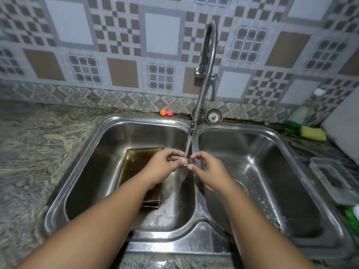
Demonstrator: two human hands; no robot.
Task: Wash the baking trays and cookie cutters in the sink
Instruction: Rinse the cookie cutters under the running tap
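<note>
A small metal cookie cutter (188, 161) is pinched between my left hand (162, 167) and my right hand (208, 168), directly under the running stream from the flexible steel tap (206, 74). Both hands hover over the divider of the double steel sink (108, 131). Brownish baking trays (134, 162), stacked, lie in the left basin beneath my left forearm, partly hidden by it. Water splashes down onto the left basin floor beside the trays.
Two sink strainers (213, 116) lean against the back wall. An orange and a pink ball (166, 113) sit behind the left basin. A yellow sponge (312, 133), green bottle (293, 125) and clear plastic container (330, 179) are on the right counter. Granite counter (35, 152) extends left.
</note>
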